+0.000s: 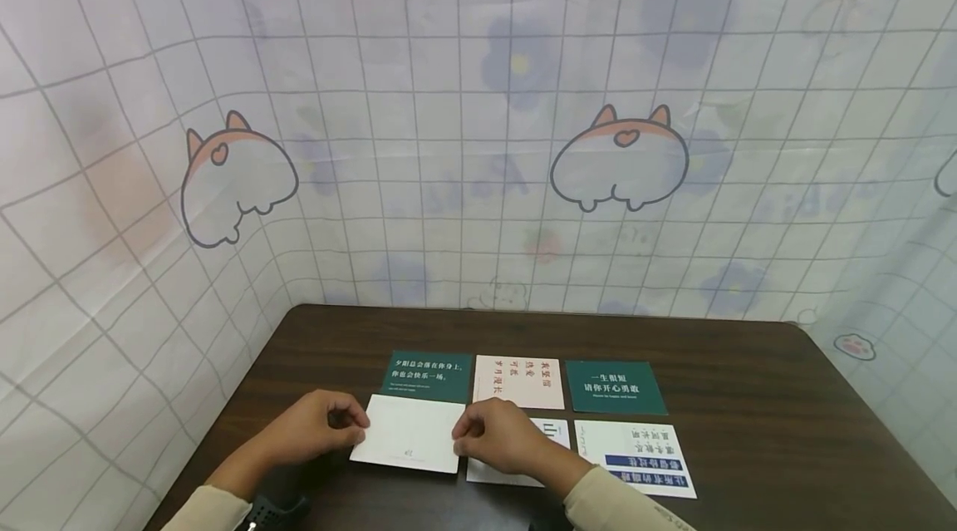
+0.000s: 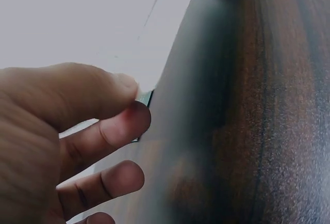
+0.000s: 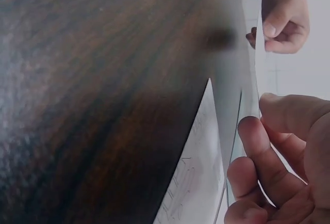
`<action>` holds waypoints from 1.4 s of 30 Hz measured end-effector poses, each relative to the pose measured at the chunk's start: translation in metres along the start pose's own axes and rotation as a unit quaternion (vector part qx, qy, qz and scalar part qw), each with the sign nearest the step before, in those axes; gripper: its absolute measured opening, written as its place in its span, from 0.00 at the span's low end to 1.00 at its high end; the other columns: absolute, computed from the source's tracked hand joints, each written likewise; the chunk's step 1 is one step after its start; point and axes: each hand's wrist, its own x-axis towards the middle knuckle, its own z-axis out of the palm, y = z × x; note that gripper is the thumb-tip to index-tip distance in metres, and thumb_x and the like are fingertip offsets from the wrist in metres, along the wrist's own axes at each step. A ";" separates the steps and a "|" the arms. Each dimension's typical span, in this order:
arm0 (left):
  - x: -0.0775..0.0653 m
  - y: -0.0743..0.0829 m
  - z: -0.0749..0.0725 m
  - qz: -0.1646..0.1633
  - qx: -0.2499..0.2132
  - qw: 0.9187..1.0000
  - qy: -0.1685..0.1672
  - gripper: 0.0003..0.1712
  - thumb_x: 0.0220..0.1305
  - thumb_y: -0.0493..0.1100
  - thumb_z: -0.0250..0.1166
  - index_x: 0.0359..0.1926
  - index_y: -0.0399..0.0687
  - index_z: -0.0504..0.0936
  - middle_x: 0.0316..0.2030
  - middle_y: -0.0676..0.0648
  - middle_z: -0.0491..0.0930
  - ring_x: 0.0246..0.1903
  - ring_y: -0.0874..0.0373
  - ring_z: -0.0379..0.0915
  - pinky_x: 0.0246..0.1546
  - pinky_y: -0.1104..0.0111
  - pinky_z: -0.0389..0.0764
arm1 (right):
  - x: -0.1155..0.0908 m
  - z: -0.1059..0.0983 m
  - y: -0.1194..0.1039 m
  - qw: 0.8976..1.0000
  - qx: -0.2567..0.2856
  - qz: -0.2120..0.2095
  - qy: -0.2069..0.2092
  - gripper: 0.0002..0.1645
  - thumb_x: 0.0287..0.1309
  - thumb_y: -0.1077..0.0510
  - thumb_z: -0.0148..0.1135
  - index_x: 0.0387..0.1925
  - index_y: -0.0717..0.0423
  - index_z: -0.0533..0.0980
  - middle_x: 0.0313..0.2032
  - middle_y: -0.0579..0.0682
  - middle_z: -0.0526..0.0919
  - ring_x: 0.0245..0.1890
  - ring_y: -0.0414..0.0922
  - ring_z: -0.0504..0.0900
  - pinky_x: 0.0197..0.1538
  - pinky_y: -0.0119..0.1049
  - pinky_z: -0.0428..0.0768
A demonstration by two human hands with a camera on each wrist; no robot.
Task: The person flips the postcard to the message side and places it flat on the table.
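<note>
Both hands pinch a white card (image 1: 409, 430) by its opposite edges, above the front left of the table. My left hand (image 1: 321, 430) holds its left edge between thumb and fingertip, seen close up in the left wrist view. On the other side, my right hand (image 1: 497, 435) grips the right edge. Its thumb and fingers (image 3: 255, 136) show in the right wrist view, where the card appears nearly edge-on. Under the right hand lies a white card with dark print (image 1: 553, 431), partly covered by the hand and forearm.
A dark green card (image 1: 426, 375), a pale pink card (image 1: 518, 382) and another green card (image 1: 615, 387) form the back row. A white card with blue bands (image 1: 635, 456) lies at front right. The dark wooden table (image 1: 770, 415) meets a gridded curtain (image 1: 463, 182) behind.
</note>
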 end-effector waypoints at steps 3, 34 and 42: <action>0.000 -0.001 0.002 -0.003 0.008 1.000 -0.001 0.04 0.63 0.43 0.73 0.39 0.52 0.86 0.35 0.57 0.83 0.36 0.62 0.77 0.35 0.67 0.77 | 0.000 0.002 0.000 1.000 -0.006 -0.004 0.002 0.04 0.56 0.60 0.74 0.31 0.49 0.84 0.24 0.36 0.81 0.25 0.34 0.77 0.29 0.32 0.75; -0.001 -0.001 0.013 -0.025 0.108 0.994 0.009 0.04 0.59 0.44 0.76 0.35 0.57 0.89 0.33 0.62 0.84 0.29 0.67 0.73 0.31 0.67 0.76 | 0.004 0.015 -0.005 0.982 -0.184 -0.032 0.024 0.03 0.53 0.55 0.75 0.28 0.44 0.85 0.22 0.31 0.74 0.28 0.32 0.70 0.32 0.30 0.72; 0.000 -0.003 0.014 -0.026 0.119 0.992 0.009 0.03 0.59 0.44 0.77 0.35 0.58 0.91 0.34 0.61 0.86 0.32 0.67 0.76 0.33 0.65 0.78 | 0.005 0.016 -0.004 0.980 -0.195 -0.039 0.020 0.05 0.53 0.55 0.76 0.27 0.43 0.85 0.21 0.30 0.74 0.29 0.32 0.69 0.32 0.30 0.71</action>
